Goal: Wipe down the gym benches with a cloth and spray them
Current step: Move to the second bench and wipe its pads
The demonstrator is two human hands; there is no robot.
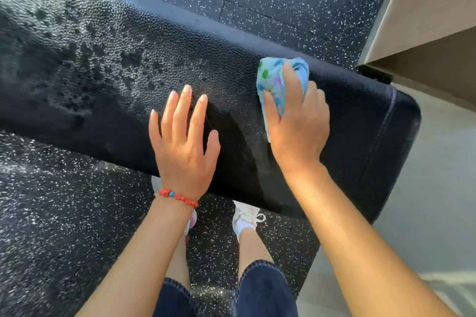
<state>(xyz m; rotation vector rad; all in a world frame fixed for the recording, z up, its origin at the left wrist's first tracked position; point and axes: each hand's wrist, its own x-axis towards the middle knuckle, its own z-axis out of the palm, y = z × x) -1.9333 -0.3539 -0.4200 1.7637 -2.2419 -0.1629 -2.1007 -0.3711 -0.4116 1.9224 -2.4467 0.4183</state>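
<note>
A black padded gym bench (pixel 360 121) runs from the upper left to the right, its textured top speckled with wet spray drops on the left part. My right hand (pixel 296 121) grips a light blue cloth (pixel 273 80) with coloured flower prints and holds it against the bench top near the right end. My left hand (pixel 184 136) lies flat on the bench beside it, fingers straight and spread, a red bead bracelet at the wrist. No spray bottle is in view.
Black rubber floor (pixel 64 226) with white flecks surrounds the bench. A beige wall or box (pixel 425 20) stands at the upper right, close to the bench's end. Pale flooring (pixel 438 201) lies to the right. My feet in white shoes (pixel 244 216) stand just under the bench's near edge.
</note>
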